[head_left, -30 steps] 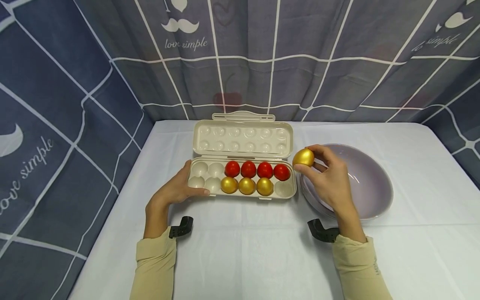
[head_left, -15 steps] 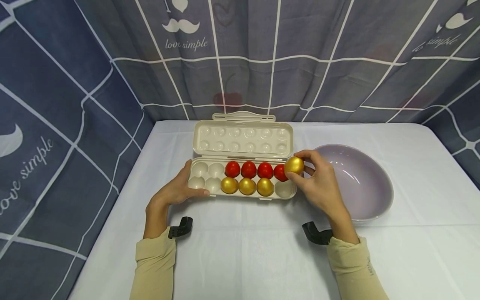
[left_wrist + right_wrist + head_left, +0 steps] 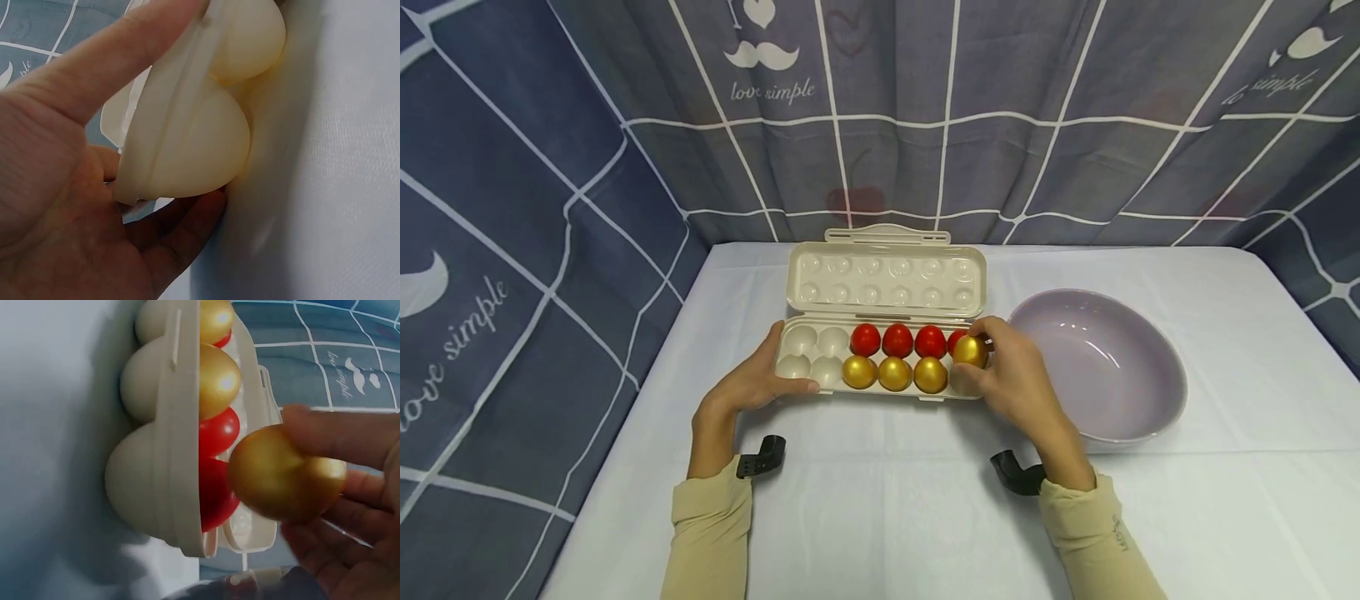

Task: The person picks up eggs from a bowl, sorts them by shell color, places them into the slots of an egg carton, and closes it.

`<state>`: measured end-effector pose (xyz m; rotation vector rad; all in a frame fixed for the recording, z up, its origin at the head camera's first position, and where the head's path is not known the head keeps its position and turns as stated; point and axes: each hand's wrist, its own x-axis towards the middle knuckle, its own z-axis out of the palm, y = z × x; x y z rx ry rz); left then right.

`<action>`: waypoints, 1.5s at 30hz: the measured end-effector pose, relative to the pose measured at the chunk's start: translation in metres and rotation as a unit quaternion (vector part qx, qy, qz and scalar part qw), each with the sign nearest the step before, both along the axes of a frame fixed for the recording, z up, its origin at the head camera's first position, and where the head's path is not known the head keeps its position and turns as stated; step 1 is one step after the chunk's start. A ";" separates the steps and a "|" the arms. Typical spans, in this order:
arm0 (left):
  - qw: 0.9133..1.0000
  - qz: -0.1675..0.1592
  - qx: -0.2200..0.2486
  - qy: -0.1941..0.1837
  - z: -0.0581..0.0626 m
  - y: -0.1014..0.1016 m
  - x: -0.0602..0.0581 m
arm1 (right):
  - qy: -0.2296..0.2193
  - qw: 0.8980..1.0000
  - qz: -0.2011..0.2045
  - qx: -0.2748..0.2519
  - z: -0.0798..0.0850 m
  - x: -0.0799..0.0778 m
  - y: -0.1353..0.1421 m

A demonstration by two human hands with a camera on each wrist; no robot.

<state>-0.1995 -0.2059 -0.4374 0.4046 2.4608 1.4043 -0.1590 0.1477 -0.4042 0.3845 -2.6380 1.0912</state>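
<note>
An egg box (image 3: 886, 310) of cream plastic lies open with its lid folded back. Four-in-a-line red eggs, several of them (image 3: 897, 341), fill part of its back row, and 3 gold eggs (image 3: 894, 374) sit in the front row. My right hand (image 3: 1018, 379) pinches another gold egg (image 3: 281, 475) between thumb and fingers, above the front right cup and apart from the box floor. That egg partly hides the rightmost red egg. My left hand (image 3: 752, 375) grips the left end of the box, its thumb (image 3: 106, 59) along the front rim and fingers around the end.
A lilac oval bowl (image 3: 1112, 367) stands right of the egg box, behind my right hand. A white cloth (image 3: 880, 517) covers the table. A grey-blue checked curtain (image 3: 895, 150) hangs close behind the lid and along the sides.
My right hand has carried the gold egg leftward and toward the front, from beside the bowl to over the front right cup. The left hand keeps its place.
</note>
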 end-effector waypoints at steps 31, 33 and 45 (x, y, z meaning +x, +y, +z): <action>1.000 -0.001 0.018 0.011 -0.001 -0.003 0.002 | 0.058 0.969 -0.017 0.241 -0.021 0.008 -0.029; 1.000 -0.003 0.020 0.014 -0.001 -0.002 0.001 | 0.063 0.968 -0.020 0.243 -0.021 0.009 -0.029; 1.000 0.004 0.005 0.010 0.002 0.001 0.001 | 0.054 0.984 0.022 0.167 0.003 0.010 -0.016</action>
